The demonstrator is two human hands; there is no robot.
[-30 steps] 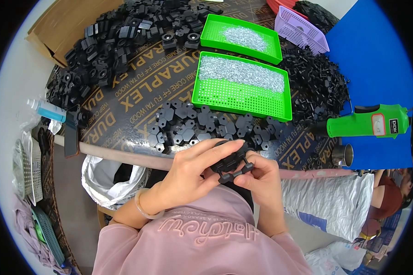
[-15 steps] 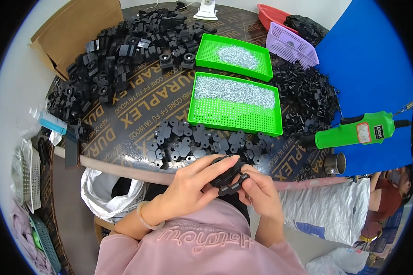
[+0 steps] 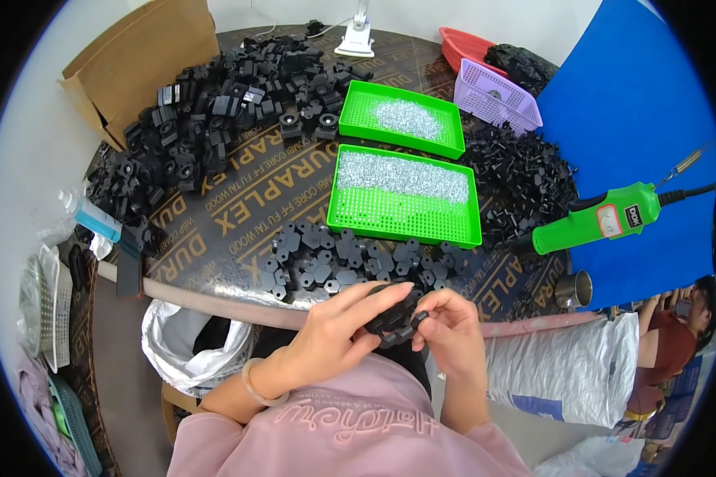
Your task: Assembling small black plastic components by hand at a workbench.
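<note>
In front of my chest, my left hand (image 3: 336, 327) is wrapped round a black plastic housing (image 3: 388, 312), its fingers over the top. My right hand (image 3: 453, 324) pinches the end of a small black plastic plate (image 3: 419, 319) against the near right side of that housing. Fingers hide much of both parts, and whether they are joined I cannot tell. Just beyond my hands, several flat black plates (image 3: 344, 245) lie loose along the table's near edge.
Two green trays (image 3: 476, 208) hold small silvery parts. Black housings are heaped (image 3: 239, 87) at far left, thin black pieces (image 3: 525, 171) at right. A green electric screwdriver (image 3: 601, 221) hangs at right above a metal cup (image 3: 574, 289). A white sack (image 3: 569, 366) stands below; another person sits beyond.
The small plate has turned and come closer against the housing. My right fingers have shifted their pinch on it. The view has tilted slightly, and the left hand keeps its hold.
</note>
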